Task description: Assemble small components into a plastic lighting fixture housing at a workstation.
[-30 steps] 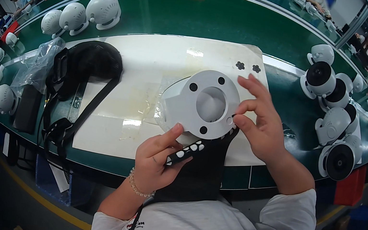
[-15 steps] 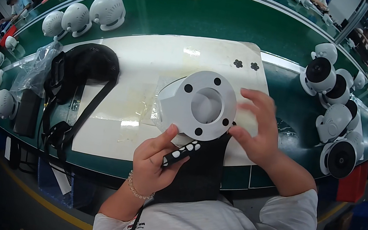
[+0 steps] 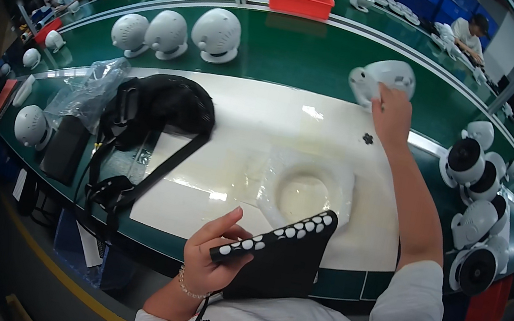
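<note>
My left hand (image 3: 213, 259) is closed on a black sheet (image 3: 281, 260) that hangs toward my lap. White oval spots run along its upper folded edge, and my thumb points up beside it. Far out to the right, my right hand (image 3: 392, 115) grips a white round-bodied device (image 3: 397, 74) over the green strip beyond the white mat. The hand partly covers this device, so I cannot tell whether it touches the table. A whitish translucent ring-shaped holder (image 3: 273, 184) lies on the mat just beyond the black sheet, with nothing in its hollow.
Three white devices (image 3: 168, 35) stand at the back left. A black strapped bag (image 3: 174, 106) and a clear plastic bag (image 3: 90, 92) lie left of the mat (image 3: 244, 114). Several more devices (image 3: 475, 270) crowd the right side. A red tray (image 3: 301, 0) sits behind a rail; people work beyond.
My right hand has carried the white device from the ring-shaped holder to the far right, turning its base away from view. The black sheet's spotted edge now shows more. My view has shifted.
</note>
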Action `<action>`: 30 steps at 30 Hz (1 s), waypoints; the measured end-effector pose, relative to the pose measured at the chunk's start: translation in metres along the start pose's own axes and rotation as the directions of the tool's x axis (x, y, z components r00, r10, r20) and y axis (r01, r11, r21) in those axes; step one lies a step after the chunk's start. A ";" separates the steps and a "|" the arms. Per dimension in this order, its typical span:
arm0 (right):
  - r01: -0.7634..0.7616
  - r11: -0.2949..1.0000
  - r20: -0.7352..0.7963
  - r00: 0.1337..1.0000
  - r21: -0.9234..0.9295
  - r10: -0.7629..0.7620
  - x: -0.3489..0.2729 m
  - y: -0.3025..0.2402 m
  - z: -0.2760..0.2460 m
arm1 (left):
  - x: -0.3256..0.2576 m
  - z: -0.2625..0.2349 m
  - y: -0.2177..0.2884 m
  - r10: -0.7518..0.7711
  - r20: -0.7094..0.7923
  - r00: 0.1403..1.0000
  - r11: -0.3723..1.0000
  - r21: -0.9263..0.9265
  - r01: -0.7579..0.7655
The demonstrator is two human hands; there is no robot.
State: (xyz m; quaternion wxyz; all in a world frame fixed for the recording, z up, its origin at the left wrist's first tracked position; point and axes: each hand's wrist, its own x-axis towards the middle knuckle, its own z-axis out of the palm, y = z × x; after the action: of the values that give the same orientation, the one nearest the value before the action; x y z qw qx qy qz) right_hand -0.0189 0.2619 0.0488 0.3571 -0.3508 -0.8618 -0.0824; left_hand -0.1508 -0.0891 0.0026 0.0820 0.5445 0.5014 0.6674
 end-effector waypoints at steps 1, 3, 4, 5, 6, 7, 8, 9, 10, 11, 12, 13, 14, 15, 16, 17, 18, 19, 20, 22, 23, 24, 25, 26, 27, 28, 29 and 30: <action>0.173 0.915 -0.043 0.978 -0.365 -0.202 0.005 0.030 0.026 | 0.001 -0.003 0.001 -0.002 0.018 1.000 1.000 0.002 0.002; 0.110 0.875 0.041 0.994 -0.472 -0.103 0.007 0.080 0.063 | -0.002 -0.010 0.001 -0.050 0.006 0.999 0.998 -0.049 0.051; 0.052 0.849 0.139 0.990 -0.527 0.025 0.009 0.076 0.068 | -0.005 -0.015 0.000 -0.085 -0.011 0.996 0.994 -0.073 0.084; 0.002 0.838 0.270 0.947 -0.546 0.173 0.019 0.073 0.077 | -0.009 -0.018 -0.003 -0.103 -0.035 0.994 0.988 -0.118 0.099; -0.043 0.816 0.387 0.865 -0.576 0.319 0.031 0.073 0.080 | -0.012 -0.023 -0.005 -0.104 -0.039 0.994 0.989 -0.114 0.099; 0.138 0.783 0.577 0.754 -0.607 0.314 0.045 0.049 0.069 | -0.015 -0.026 -0.006 -0.236 -0.035 0.971 0.961 -0.156 0.228; 0.162 0.820 0.592 0.768 -0.549 0.245 0.056 0.033 0.072 | -0.015 -0.028 -0.008 -0.358 -0.020 0.933 0.916 -0.202 0.347; 0.190 0.852 0.605 0.777 -0.489 0.174 0.065 0.015 0.079 | -0.012 -0.030 -0.009 -0.316 -0.008 0.949 0.933 -0.182 0.310; 0.205 0.909 0.586 0.809 -0.363 0.052 0.073 -0.011 0.092 | -0.011 -0.030 -0.009 -0.324 0.010 0.946 0.931 -0.176 0.320; 0.218 0.955 0.590 0.805 -0.200 -0.060 0.078 -0.053 0.099 | -0.011 -0.032 -0.008 -0.332 0.021 0.943 0.929 -0.165 0.331; 0.271 0.961 0.601 0.760 0.057 -0.250 0.084 -0.085 0.109 | -0.009 -0.033 -0.006 -0.308 0.010 0.951 0.937 -0.168 0.305; 0.164 0.924 0.658 0.660 0.345 -0.363 0.090 -0.118 0.119 | -0.009 -0.035 -0.007 -0.312 0.002 0.950 0.937 -0.166 0.308; 0.140 0.890 0.718 0.544 0.434 -0.435 0.095 -0.147 0.124 | -0.010 -0.038 -0.009 -0.307 0.016 0.952 0.938 -0.162 0.306; 0.144 0.902 0.742 0.524 0.407 -0.418 0.099 -0.172 0.139 | -0.011 -0.040 -0.010 -0.303 0.029 0.953 0.940 -0.155 0.303; 0.150 0.914 0.765 0.505 0.377 -0.399 0.101 -0.190 0.155 | -0.012 -0.041 -0.011 -0.322 0.032 0.946 0.934 -0.149 0.323; 0.139 0.934 0.758 0.552 0.328 -0.348 0.105 -0.206 0.165 | -0.011 -0.040 -0.011 -0.323 0.021 0.946 0.935 -0.144 0.323; 0.125 0.952 0.745 0.598 0.278 -0.296 0.107 -0.216 0.174 | -0.011 -0.040 -0.011 -0.324 0.028 0.946 0.936 -0.139 0.324; 0.113 0.965 0.656 0.714 0.237 -0.245 0.098 -0.224 0.183 | -0.011 -0.041 -0.010 -0.327 0.035 0.944 0.935 -0.134 0.328; 0.129 0.973 0.641 0.734 0.193 -0.225 0.096 -0.222 0.187 | -0.009 -0.040 -0.008 -0.328 0.028 0.944 0.935 -0.132 0.329; 0.085 0.977 0.590 0.786 0.193 -0.185 0.097 -0.218 0.170 | -0.011 -0.043 -0.007 -0.324 0.042 0.945 0.940 -0.102 0.327; 0.204 0.963 0.433 0.863 0.174 -0.261 0.095 -0.206 0.166 | -0.008 -0.041 -0.004 -0.344 0.027 0.939 0.932 -0.111 0.344; 0.313 0.941 0.265 0.904 0.127 -0.337 0.093 -0.191 0.160 | -0.008 -0.041 -0.003 -0.366 0.028 0.930 0.922 -0.125 0.366; 0.297 0.942 0.268 0.905 0.157 -0.330 0.103 -0.178 0.144 | -0.008 -0.040 -0.002 -0.389 0.034 0.920 0.910 -0.139 0.390; 0.337 0.901 0.194 0.898 0.272 -0.395 0.101 -0.165 0.130 | -0.009 -0.039 -0.001 -0.436 0.018 0.900 0.880 -0.200 0.430; 0.377 0.847 0.113 0.888 0.375 -0.446 0.099 -0.153 0.115 | -0.009 -0.039 0.000 -0.434 0.016 0.901 0.881 -0.203 0.428; 0.350 0.845 0.094 0.903 0.404 -0.419 0.086 -0.155 0.087 | -0.012 -0.042 0.000 -0.441 0.009 0.898 0.878 -0.205 0.433; 0.254 0.843 0.094 0.938 0.474 -0.335 0.071 -0.154 0.055 | -0.013 -0.043 -0.001 -0.360 -0.036 0.932 0.914 -0.213 0.344; 0.159 0.831 0.095 0.965 0.534 -0.246 0.056 -0.148 0.022 | -0.014 -0.042 -0.003 -0.336 -0.026 0.942 0.913 -0.254 0.319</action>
State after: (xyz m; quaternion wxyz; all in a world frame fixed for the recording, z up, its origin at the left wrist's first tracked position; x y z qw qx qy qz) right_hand -0.1579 0.1916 0.0866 0.3577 -0.1529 -0.9097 0.1453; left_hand -0.1804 -0.1214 -0.0048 0.2418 0.4150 0.5015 0.7196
